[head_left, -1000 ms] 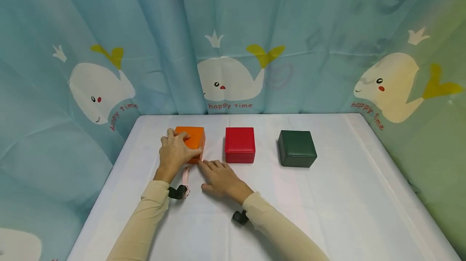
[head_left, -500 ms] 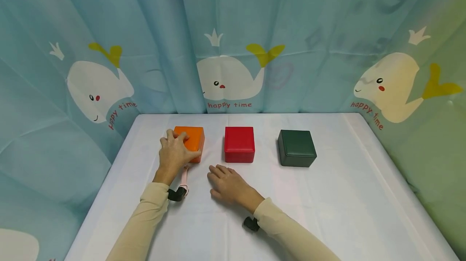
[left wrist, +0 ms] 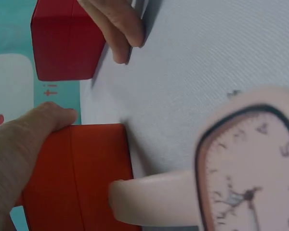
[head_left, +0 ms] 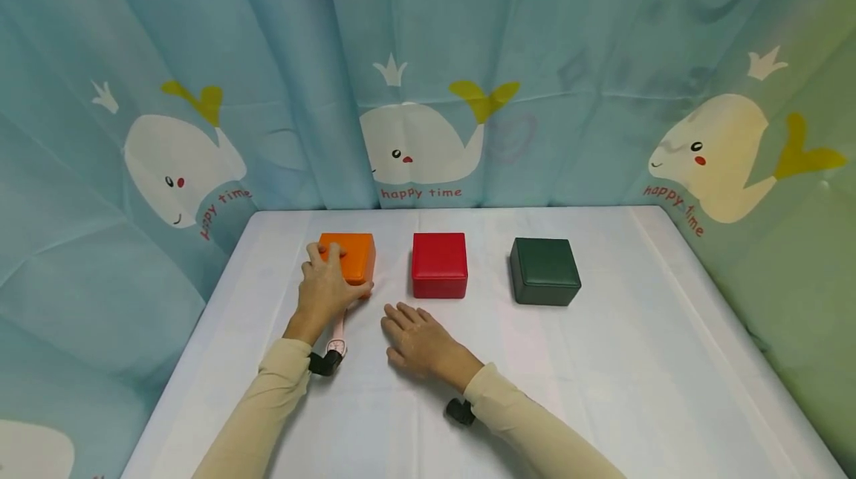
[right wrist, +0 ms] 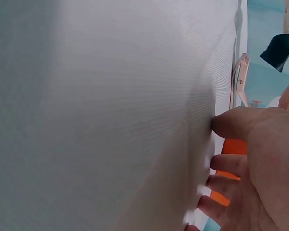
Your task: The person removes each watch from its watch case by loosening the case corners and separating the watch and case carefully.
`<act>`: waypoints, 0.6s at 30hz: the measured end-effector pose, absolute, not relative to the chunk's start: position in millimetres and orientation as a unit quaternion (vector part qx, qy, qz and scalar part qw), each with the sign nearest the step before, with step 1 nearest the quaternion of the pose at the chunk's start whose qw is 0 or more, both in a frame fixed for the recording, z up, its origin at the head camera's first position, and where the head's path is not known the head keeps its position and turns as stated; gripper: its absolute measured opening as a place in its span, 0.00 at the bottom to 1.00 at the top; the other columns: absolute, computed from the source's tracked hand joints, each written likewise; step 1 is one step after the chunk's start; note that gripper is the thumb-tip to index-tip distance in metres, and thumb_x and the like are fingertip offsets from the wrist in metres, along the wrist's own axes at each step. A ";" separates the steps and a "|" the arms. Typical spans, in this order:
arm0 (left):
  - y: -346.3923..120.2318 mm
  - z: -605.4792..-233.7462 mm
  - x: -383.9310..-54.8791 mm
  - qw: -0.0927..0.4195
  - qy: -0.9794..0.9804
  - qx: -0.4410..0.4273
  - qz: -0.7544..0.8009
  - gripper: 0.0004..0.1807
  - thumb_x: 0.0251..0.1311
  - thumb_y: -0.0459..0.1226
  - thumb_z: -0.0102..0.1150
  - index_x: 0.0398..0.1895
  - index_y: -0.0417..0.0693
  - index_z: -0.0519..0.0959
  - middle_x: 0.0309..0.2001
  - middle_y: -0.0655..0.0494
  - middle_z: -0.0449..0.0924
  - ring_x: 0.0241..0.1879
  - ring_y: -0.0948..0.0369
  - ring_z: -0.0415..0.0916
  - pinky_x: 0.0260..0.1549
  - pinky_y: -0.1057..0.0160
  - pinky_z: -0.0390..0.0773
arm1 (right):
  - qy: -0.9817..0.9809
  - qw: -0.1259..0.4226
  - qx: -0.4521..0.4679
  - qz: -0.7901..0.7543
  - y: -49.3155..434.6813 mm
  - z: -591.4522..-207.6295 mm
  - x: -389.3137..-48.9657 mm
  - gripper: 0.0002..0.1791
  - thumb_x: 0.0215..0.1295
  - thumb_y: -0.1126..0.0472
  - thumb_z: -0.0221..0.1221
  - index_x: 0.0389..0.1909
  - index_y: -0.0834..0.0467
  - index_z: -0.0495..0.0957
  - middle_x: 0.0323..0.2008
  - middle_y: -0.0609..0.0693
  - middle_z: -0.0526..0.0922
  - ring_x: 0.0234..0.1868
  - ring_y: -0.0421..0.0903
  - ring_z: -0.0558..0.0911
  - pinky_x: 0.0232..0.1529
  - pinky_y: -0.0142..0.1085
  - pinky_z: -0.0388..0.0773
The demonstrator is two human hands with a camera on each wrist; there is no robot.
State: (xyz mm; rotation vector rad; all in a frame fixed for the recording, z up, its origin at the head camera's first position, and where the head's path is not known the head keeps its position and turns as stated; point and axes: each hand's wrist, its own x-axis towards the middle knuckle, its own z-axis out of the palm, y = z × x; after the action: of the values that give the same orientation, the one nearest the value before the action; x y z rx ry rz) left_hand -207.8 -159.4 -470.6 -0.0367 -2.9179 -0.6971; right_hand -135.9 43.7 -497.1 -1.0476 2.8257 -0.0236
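Note:
My left hand (head_left: 324, 289) grips the orange box (head_left: 356, 252) at the table's far left, fingers over its top and thumb against its right side. The box's lid is down; a seam shows in the left wrist view. A pink wristwatch (head_left: 336, 347) lies in front of that box, partly behind my wrist. In the left wrist view its dial (left wrist: 250, 183) faces the camera, and its strap (left wrist: 159, 198) runs up to the box front. My right hand (head_left: 421, 341) rests on the white cloth, palm down, holding nothing, nearest to the red box (head_left: 439, 265).
A dark green box (head_left: 545, 271) stands to the right of the red one, in a row with the others. White cloth covers the table (head_left: 635, 375). A blue whale-print curtain (head_left: 428, 33) hangs behind and at both sides.
My right hand has drawn back from the orange box, to the right and nearer me, then stayed. My left hand keeps its hold, shifting slightly. The watch dial now shows more.

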 end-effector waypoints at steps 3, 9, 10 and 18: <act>-159.0 -471.7 -208.8 0.068 -0.971 -0.012 -0.228 0.45 0.45 0.55 0.78 0.59 0.43 0.65 0.60 0.32 0.51 0.47 0.33 0.67 0.35 0.36 0.80 | 0.931 0.047 -0.361 -0.025 47.1 -498.6 -135.9 0.29 0.76 0.49 0.52 0.73 0.56 0.67 0.75 0.53 0.64 0.75 0.52 0.62 0.71 0.46 0.60; -156.6 -472.2 -209.1 0.065 -0.973 -0.006 -0.220 0.46 0.45 0.55 0.78 0.60 0.43 0.64 0.60 0.32 0.51 0.47 0.34 0.67 0.34 0.37 0.81 | 0.911 0.035 -0.399 -0.098 61.1 -497.9 -135.5 0.26 0.73 0.54 0.57 0.68 0.60 0.72 0.71 0.58 0.68 0.73 0.55 0.65 0.72 0.44 0.56; -156.1 -472.0 -208.9 0.066 -0.974 -0.003 -0.217 0.46 0.45 0.55 0.77 0.60 0.43 0.64 0.60 0.32 0.51 0.47 0.34 0.67 0.34 0.37 0.81 | 0.910 0.043 -0.399 -0.102 63.2 -496.8 -135.5 0.27 0.73 0.54 0.58 0.69 0.59 0.72 0.72 0.58 0.68 0.73 0.55 0.64 0.73 0.43 0.55; -152.9 -471.1 -209.4 0.071 -0.975 0.006 -0.211 0.44 0.46 0.54 0.76 0.58 0.42 0.64 0.59 0.32 0.51 0.47 0.34 0.66 0.34 0.37 0.81 | 0.913 0.094 -0.390 -0.074 68.8 -492.3 -135.5 0.32 0.71 0.49 0.59 0.73 0.55 0.68 0.75 0.53 0.63 0.76 0.51 0.59 0.74 0.40 0.50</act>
State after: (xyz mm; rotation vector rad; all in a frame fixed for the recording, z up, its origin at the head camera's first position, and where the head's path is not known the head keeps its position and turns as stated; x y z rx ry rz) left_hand -209.4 -152.9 -471.1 0.0188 -2.9312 -0.6337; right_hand -135.5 68.8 -492.3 -1.1566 2.7088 -0.2192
